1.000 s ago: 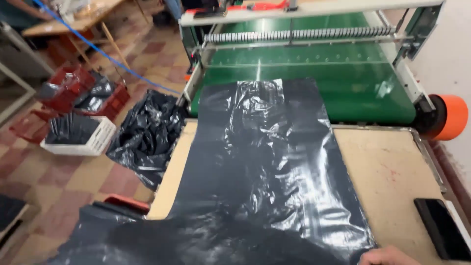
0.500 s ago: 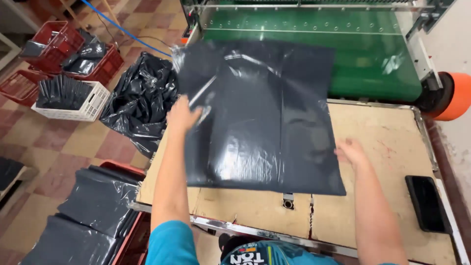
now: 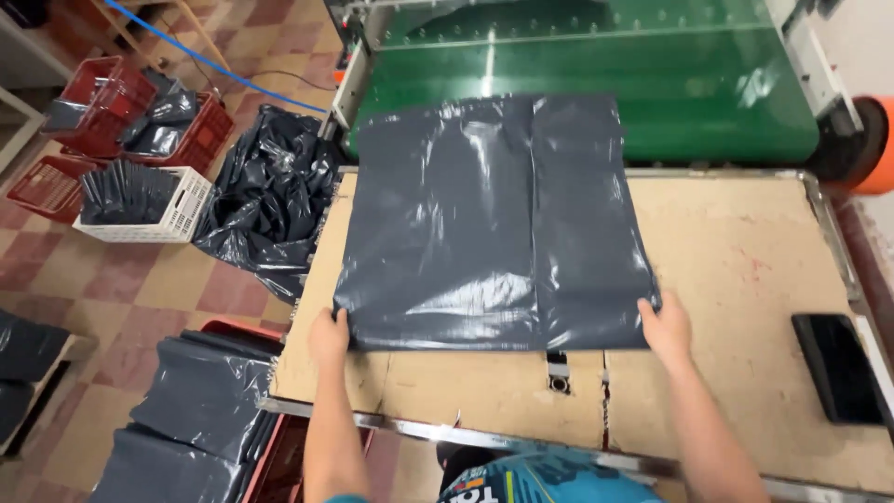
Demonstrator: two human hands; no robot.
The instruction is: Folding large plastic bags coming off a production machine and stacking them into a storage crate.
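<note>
A stack of dark grey plastic bags (image 3: 494, 224) lies flat on a worn wooden table (image 3: 736, 251), its far end reaching onto the green conveyor belt (image 3: 596, 84). My left hand (image 3: 329, 337) grips the stack's near left corner. My right hand (image 3: 667, 326) holds the near right corner. Both forearms reach in from the bottom of the view.
A black phone (image 3: 841, 366) lies at the table's right edge. On the tiled floor at left sit a heap of black bags (image 3: 270, 200), a white crate (image 3: 140, 200) and red crates (image 3: 112, 102) of folded bags. More grey bags (image 3: 200, 410) lie below the table's left corner.
My hands have slid from the middle and sides of the bags down to the near corners. The stack now lies squarer and flatter on the table.
</note>
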